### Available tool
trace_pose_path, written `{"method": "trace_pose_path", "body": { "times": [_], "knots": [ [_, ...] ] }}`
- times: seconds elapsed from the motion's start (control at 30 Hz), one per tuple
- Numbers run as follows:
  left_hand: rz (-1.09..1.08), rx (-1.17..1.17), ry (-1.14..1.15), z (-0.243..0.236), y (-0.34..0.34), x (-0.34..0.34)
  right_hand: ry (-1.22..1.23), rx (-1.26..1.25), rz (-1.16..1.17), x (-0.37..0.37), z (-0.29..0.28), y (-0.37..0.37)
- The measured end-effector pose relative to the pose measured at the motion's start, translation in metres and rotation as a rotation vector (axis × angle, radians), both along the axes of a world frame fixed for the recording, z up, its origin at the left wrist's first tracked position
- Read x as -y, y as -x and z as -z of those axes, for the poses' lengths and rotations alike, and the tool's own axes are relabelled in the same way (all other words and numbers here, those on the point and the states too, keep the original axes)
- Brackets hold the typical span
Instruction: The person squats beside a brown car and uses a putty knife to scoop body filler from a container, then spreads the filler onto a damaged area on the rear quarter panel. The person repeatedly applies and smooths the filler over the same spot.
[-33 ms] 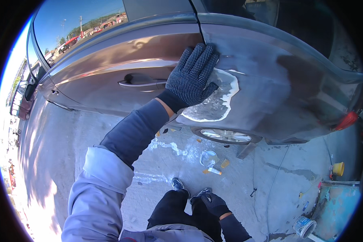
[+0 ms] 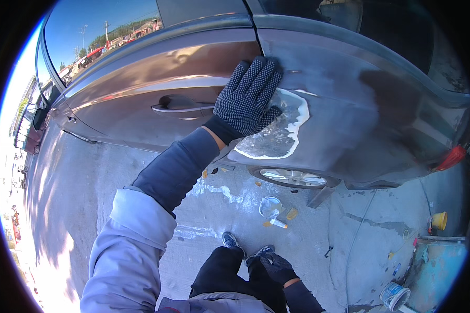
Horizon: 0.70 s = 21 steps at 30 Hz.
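Car (image 2: 344,99) stands straight ahead, a white-edged grey patch (image 2: 277,135) above its rear wheel (image 2: 293,177). The gloved left hand (image 2: 248,98) lies flat across the patch's left side, fingers outstretched. The gloved right hand (image 2: 278,268) is by the right leg (image 2: 263,284); whether it grips anything cannot be told.

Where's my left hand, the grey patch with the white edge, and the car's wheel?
Left hand (image 2: 244,101): head view, back of the glove.
Grey patch (image 2: 280,129): head view, its grey middle.
Wheel (image 2: 293,177): head view, its silver spokes.
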State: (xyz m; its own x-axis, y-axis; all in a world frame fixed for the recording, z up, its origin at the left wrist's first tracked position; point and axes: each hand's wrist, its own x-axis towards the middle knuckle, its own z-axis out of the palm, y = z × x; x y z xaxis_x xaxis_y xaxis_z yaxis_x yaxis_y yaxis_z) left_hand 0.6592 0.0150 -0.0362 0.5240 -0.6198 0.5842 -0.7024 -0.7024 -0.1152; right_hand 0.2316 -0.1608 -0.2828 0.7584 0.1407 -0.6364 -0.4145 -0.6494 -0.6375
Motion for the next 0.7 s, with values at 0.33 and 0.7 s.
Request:
{"method": "trace_pose_path", "body": {
  "times": [0.33,0.7],
  "knots": [
    [0.056,0.214,-0.164,0.195,0.000,-0.037,0.091,-0.041,0.071,0.061,0.167,0.002],
    [-0.097,0.111,-0.218,0.413,0.029,-0.150,0.085,0.296,-0.196,0.094,0.433,-0.081]
  ]
}}
